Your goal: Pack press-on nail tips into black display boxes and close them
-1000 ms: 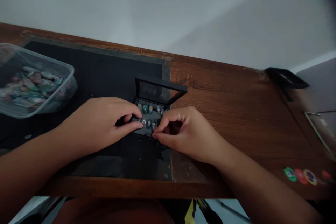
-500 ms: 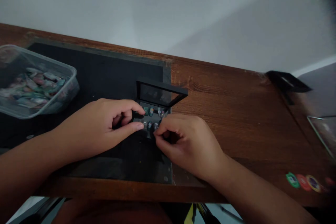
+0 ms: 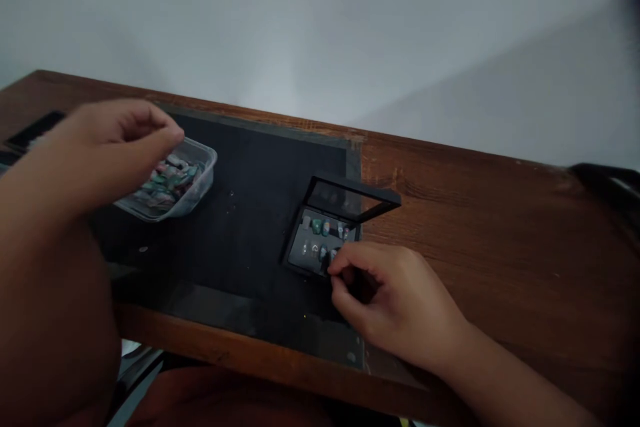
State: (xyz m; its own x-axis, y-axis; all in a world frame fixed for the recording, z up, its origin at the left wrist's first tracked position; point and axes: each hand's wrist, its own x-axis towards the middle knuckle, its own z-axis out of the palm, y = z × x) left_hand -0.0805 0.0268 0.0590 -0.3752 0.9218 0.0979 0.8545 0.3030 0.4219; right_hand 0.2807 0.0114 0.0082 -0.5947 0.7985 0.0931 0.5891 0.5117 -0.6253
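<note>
The wooden table (image 3: 475, 253) carries a black mat (image 3: 270, 167). The left hand (image 3: 120, 147) hides part of the clear tub (image 3: 211, 167) of packets; its fingertips look close together, though I cannot tell whether they hold anything. The right hand (image 3: 395, 293), thumb and forefinger narrowly parted, covers the near right corner of the open case (image 3: 300, 259) on the mat; any held piece is hidden. A dark object (image 3: 607, 180) is cut off at right. Small decorated nails (image 3: 317, 226) sit in two rows inside the case, the nearer row partly blocked.
</note>
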